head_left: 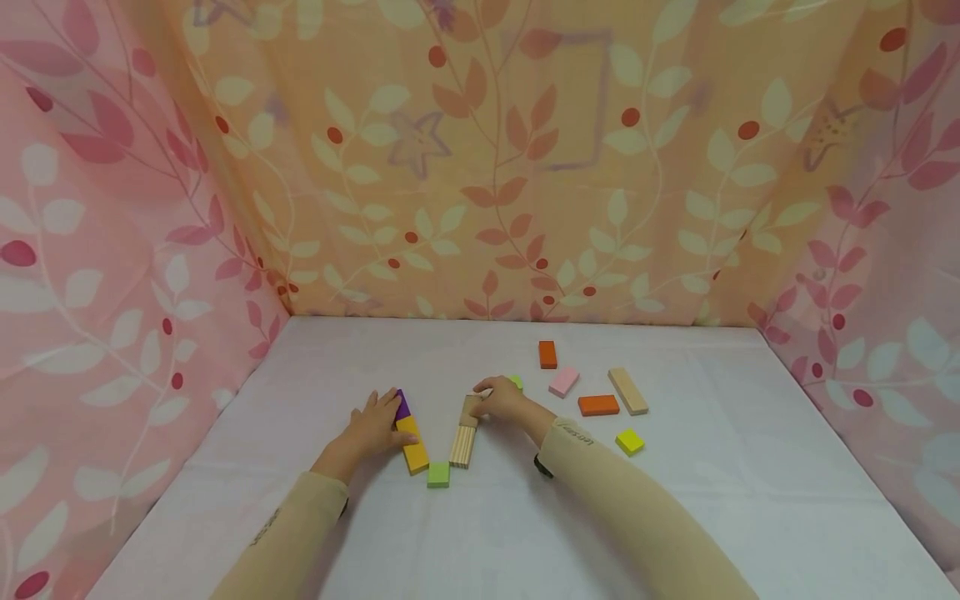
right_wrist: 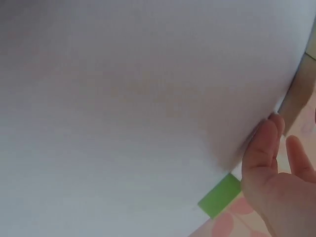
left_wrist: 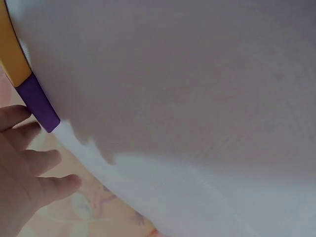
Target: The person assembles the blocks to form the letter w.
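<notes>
In the head view, my left hand (head_left: 369,429) rests against a row made of a purple block (head_left: 403,406) and a yellow-orange block (head_left: 415,457). Spread fingers touch the side of the purple block (left_wrist: 39,103) in the left wrist view. A second row has a plain wooden block (head_left: 470,410) at its far end and a ridged wooden piece (head_left: 462,447) nearer me. At that plain block's far end is my right hand (head_left: 504,402), its fingers loosely bent. A green block (head_left: 438,475) lies at the near end, between both rows.
Right of the hands lie two orange-red blocks (head_left: 597,406), a pink block (head_left: 564,382), a long wooden block (head_left: 627,391) and a yellow block (head_left: 630,442). Another green block (head_left: 516,382) is partly hidden behind the right hand. Patterned curtains (head_left: 480,167) enclose the white table (head_left: 675,517).
</notes>
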Available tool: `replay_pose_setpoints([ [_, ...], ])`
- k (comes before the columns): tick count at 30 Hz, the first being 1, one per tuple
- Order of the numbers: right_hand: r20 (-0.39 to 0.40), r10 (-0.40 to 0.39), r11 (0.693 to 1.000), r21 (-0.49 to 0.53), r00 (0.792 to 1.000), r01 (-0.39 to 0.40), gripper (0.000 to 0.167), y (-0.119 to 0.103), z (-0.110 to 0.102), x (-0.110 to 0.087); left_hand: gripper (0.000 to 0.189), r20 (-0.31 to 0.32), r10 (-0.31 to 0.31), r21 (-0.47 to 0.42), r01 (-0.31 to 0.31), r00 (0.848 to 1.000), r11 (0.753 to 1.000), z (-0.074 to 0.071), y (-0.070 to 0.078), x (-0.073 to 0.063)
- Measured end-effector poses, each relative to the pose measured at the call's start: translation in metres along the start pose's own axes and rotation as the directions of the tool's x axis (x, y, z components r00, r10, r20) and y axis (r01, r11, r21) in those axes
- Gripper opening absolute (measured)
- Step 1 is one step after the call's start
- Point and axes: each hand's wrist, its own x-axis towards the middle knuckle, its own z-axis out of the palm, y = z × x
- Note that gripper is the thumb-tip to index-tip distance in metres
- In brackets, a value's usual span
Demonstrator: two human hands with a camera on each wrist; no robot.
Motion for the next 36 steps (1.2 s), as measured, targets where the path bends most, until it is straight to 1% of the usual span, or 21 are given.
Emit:
replay_pose_setpoints([
  [3,-0.013,-0.003,1.0,0.008,1.0,0.003,0.043,0.002,-0.008,-0.001,0.085,-0.017,0.029,0.019,-0.029,0.999,0.999,-0.001,0.001,0.0],
  [7,-0.068,-0.027,1.0,-0.003,0.997,0.027,0.039,0.009,-0.025,-0.001,0.08,-0.026,0.071,0.057,-0.07,0.997,0.996,-0.003,0.004,-0.002],
  [10,-0.11,-0.036,0.999,-0.035,0.993,0.033,0.037,0.014,-0.038,0.0,0.075,-0.019,0.083,0.071,-0.082,0.996,0.994,-0.005,0.008,-0.003],
  [13,-0.124,-0.03,0.994,-0.111,0.992,0.016,0.038,0.021,-0.048,0.0,0.071,-0.009,0.102,0.063,-0.102,0.995,0.993,-0.007,0.016,-0.003],
  [16,-0.11,-0.043,0.976,-0.219,0.993,0.018,0.043,0.026,-0.052,0.002,0.07,0.008,0.157,0.079,-0.157,0.988,0.984,-0.004,0.027,-0.001],
  [18,-0.097,-0.055,0.959,-0.282,0.994,0.025,0.046,0.029,-0.053,0.003,0.072,0.029,0.198,0.089,-0.199,0.98,0.976,0.0,0.035,0.002],
  [20,-0.09,-0.056,0.946,-0.325,0.994,0.024,0.048,0.032,-0.054,0.003,0.074,0.05,0.244,0.105,-0.248,0.968,0.963,0.005,0.043,0.004],
  [23,-0.101,-0.052,0.931,-0.366,0.993,0.011,0.05,0.035,-0.053,0.003,0.073,0.079,0.291,0.114,-0.299,0.953,0.948,0.011,0.054,0.008],
  [27,-0.121,-0.064,0.91,-0.414,0.991,0.008,0.05,0.038,-0.053,0.001,0.072,0.129,0.306,0.115,-0.321,0.943,0.94,0.014,0.065,0.01],
  [30,-0.12,-0.082,0.9,-0.436,0.989,0.022,0.051,0.04,-0.053,0.001,0.074,0.165,0.303,0.089,-0.32,0.939,0.943,0.014,0.07,0.009],
  [32,-0.114,-0.089,0.897,-0.441,0.989,0.03,0.051,0.041,-0.053,0.001,0.075,0.175,0.307,0.071,-0.323,0.935,0.944,0.014,0.071,0.008],
  [36,-0.107,-0.104,0.891,-0.451,0.989,0.044,0.049,0.042,-0.053,0.003,0.075,0.178,0.309,0.067,-0.325,0.934,0.943,0.014,0.071,0.008],
])
